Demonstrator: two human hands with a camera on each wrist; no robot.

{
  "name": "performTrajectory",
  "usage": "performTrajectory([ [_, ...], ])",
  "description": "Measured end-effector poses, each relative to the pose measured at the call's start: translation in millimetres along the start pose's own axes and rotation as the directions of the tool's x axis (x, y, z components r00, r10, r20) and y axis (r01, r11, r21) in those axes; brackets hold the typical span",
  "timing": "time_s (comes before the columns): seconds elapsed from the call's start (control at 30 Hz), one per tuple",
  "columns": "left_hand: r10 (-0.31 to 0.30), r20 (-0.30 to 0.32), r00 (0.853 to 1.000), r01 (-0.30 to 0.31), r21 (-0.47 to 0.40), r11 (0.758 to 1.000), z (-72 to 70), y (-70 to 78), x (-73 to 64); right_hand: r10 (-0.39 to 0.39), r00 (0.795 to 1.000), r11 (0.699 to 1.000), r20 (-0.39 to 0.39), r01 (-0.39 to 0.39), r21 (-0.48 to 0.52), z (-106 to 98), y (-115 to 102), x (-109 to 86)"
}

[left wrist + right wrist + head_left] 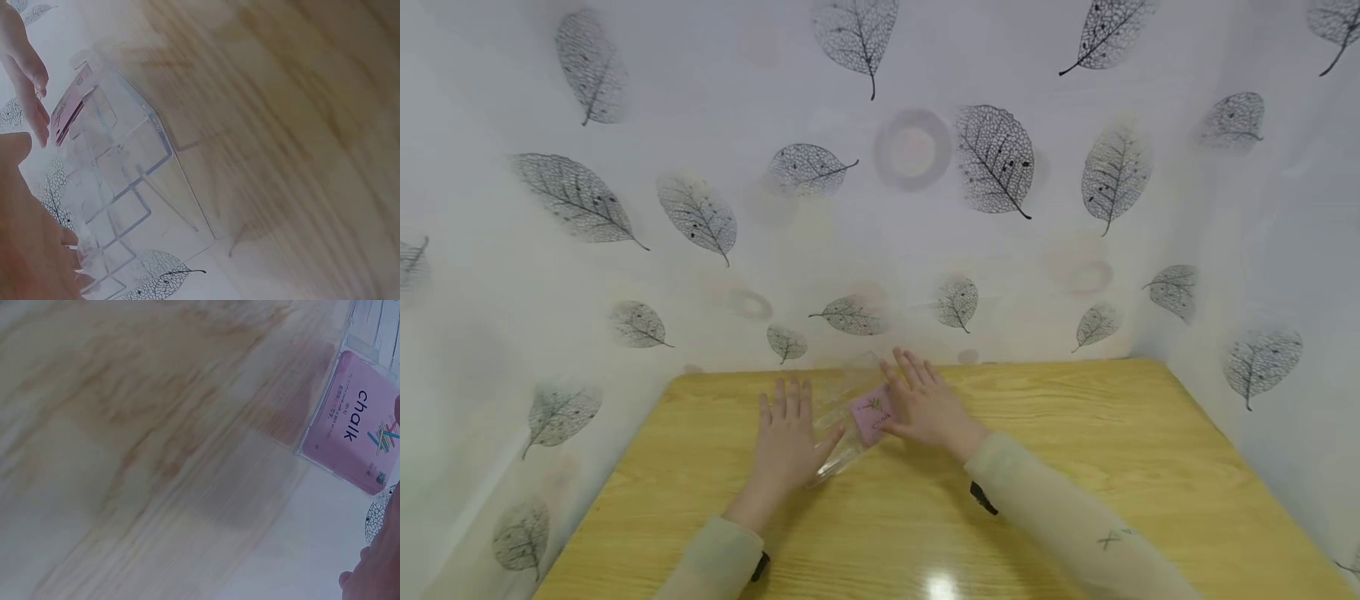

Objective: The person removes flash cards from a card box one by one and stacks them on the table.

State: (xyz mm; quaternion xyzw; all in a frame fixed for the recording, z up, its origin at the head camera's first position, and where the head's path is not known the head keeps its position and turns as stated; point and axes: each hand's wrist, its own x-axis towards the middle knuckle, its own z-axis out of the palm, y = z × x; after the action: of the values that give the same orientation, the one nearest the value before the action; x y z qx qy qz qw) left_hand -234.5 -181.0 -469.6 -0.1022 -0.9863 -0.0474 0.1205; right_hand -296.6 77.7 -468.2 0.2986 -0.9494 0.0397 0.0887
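A clear plastic organizer (841,457) with several compartments sits slanted on the table between both hands. At its right end is a pink box (867,419) marked "chalk", its print readable in the right wrist view, where the pink box (350,422) shows within the clear wall. My left hand (788,446) lies at the organizer's left side, fingers straight and the thumb stretched toward its near edge. On the other side, my right hand (931,410) is spread, with fingers extended and thumb right at the pink box. The left wrist view shows the organizer's (140,134) open dividers.
The wood-grain table (1075,467) runs back to a pale wall covering (910,250) printed with dark leaf skeletons, which also rises on the left and right. A dark wrist strap (983,498) shows under the right sleeve. Light glares near the table's front.
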Motion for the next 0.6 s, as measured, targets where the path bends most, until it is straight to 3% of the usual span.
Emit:
performTrajectory([
  [0.2,0.053,-0.028,0.998,-0.053,-0.004,0.999,0.4,6.7,-1.7,-0.016,1.000,0.999,0.014,0.017,-0.028,2,-2,-0.4],
  [0.4,0.086,-0.031,0.996,-0.086,-0.003,0.996,3.1,11.2,-1.4,-0.025,0.999,1.000,0.021,0.024,0.009,3,-1,-4.3],
  [0.6,0.119,-0.031,0.992,-0.119,0.021,0.993,1.5,13.1,0.1,-0.030,1.000,1.000,-0.008,0.030,0.008,8,5,-5.8],
])
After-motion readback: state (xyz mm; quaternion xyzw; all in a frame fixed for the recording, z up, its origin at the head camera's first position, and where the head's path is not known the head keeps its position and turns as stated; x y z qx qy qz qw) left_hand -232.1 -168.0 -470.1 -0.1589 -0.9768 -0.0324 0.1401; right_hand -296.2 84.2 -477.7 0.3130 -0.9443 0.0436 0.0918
